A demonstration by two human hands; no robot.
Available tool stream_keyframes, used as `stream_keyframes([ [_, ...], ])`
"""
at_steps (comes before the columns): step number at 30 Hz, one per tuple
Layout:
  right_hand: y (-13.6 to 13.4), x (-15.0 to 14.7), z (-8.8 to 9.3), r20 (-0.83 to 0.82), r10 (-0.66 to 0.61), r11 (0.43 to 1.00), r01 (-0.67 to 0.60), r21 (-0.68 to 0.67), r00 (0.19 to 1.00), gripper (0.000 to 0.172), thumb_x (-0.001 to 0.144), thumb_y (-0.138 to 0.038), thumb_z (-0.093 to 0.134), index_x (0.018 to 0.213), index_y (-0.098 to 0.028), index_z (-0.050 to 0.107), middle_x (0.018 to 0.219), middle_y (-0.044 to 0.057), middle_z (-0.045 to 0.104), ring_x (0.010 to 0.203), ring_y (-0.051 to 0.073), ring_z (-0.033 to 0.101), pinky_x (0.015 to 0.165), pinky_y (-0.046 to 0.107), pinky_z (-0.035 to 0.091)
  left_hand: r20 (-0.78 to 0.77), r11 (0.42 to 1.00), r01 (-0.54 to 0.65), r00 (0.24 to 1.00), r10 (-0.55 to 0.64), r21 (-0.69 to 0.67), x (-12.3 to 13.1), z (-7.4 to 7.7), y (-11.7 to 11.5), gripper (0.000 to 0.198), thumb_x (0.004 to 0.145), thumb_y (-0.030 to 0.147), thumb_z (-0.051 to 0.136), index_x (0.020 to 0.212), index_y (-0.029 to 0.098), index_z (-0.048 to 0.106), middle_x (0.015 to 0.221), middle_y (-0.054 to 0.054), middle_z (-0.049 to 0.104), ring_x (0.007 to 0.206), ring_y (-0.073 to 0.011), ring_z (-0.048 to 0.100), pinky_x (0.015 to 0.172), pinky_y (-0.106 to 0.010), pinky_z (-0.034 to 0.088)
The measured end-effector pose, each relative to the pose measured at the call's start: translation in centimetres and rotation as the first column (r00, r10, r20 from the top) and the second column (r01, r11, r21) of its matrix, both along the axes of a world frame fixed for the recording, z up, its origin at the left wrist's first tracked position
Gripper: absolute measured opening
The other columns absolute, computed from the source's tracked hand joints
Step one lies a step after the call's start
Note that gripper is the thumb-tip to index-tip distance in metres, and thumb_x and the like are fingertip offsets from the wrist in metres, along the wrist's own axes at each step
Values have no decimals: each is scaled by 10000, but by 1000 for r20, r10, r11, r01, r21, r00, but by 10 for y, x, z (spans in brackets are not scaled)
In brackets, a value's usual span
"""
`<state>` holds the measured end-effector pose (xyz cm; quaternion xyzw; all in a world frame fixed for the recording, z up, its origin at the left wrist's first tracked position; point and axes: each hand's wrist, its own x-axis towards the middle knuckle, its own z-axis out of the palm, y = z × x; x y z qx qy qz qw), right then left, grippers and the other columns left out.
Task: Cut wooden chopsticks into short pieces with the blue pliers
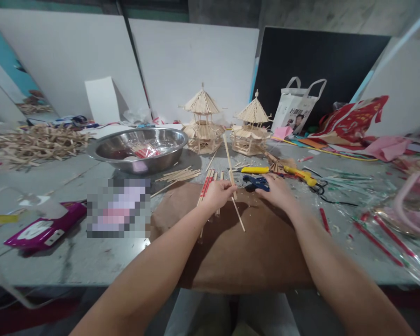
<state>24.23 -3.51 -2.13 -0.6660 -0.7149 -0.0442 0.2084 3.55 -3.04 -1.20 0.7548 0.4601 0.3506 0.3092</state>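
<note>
My left hand [217,195] is closed round a long thin wooden stick [230,164] that slants up towards two small stick-built pavilions [202,122] at the back of the table. My right hand [277,190] lies over a pair of blue-handled cutters [255,182], its fingers curled on the handles. Both hands hover above a brown board [238,247] at the table's front edge. More sticks, some in red wrappers [206,183], lie beside my left hand.
A steel bowl [140,148] stands at centre left, with a pile of wood pieces [38,142] beyond it. A yellow knife [255,170], a yellow glue gun [301,174], a magenta pack [44,229] and red-and-clear wrappers [385,233] lie around. A white bag [296,109] stands at the back.
</note>
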Motion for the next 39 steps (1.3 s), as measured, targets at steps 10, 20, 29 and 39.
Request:
stream_keyframes([
  [10,-12,4,6,200,-112,945,166,-280,973,256,695,-389,479,790,-171,574,824,120,618,744,237,572,563,297,376,432,912,115,899,73,-394,1,5,0,145,660,241,544,601,110,530,506,28,529,473,-63,510,541,-214,447],
  [20,-16,-9,23,-331,-213,976,218,-24,919,304,640,-420,515,824,-179,545,801,94,613,757,234,561,617,309,383,424,933,112,905,47,-342,-1,3,2,177,633,281,589,635,107,557,540,17,529,501,-58,498,523,-195,446],
  [29,-28,-25,27,-960,-28,930,-344,-128,280,196,616,-317,540,763,-212,464,397,-104,315,283,50,226,319,206,181,134,991,120,985,-112,-53,-2,10,-2,181,691,225,493,555,119,545,716,-35,585,802,-134,530,625,-193,407],
  [39,-25,-33,10,-996,19,856,-516,-31,92,206,592,-252,515,789,-197,540,857,40,604,724,163,579,599,294,459,-188,980,136,976,-108,147,-4,11,-5,244,715,251,465,525,116,537,489,42,434,514,-59,384,502,-158,287],
])
